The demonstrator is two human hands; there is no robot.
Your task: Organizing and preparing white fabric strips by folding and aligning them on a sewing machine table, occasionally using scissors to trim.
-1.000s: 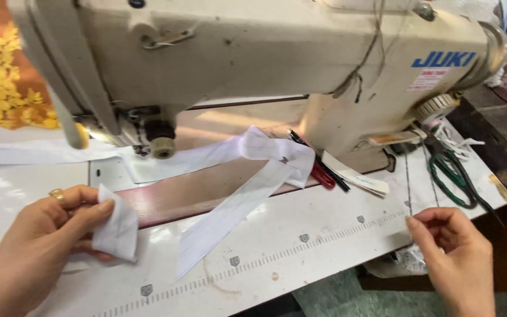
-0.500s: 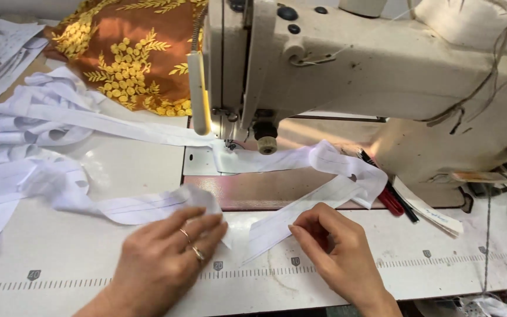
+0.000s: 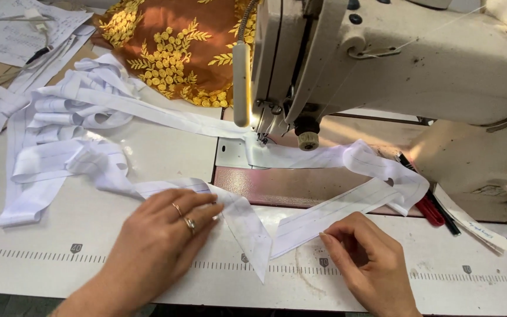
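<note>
The left hand (image 3: 159,235) lies flat, palm down, on a long white fabric strip with faint ruled lines (image 3: 148,189). Its fingers (image 3: 203,214) are slightly spread and press the strip against the pale counter (image 3: 89,276) rather than closing around it; two rings show on them. The right hand (image 3: 365,258) rests near the counter's front edge, fingers curled together and pinching the lower edge of another length of the same strip just beside its free end.

The strip runs from a loose heap at the left, under the left hand, then folds into a pointed end between the hands. Another length loops right and back under the needle of the cream-coloured sewing machine (image 3: 418,58). Behind it lies an orange cloth with gold floral embroidery (image 3: 171,47).
</note>
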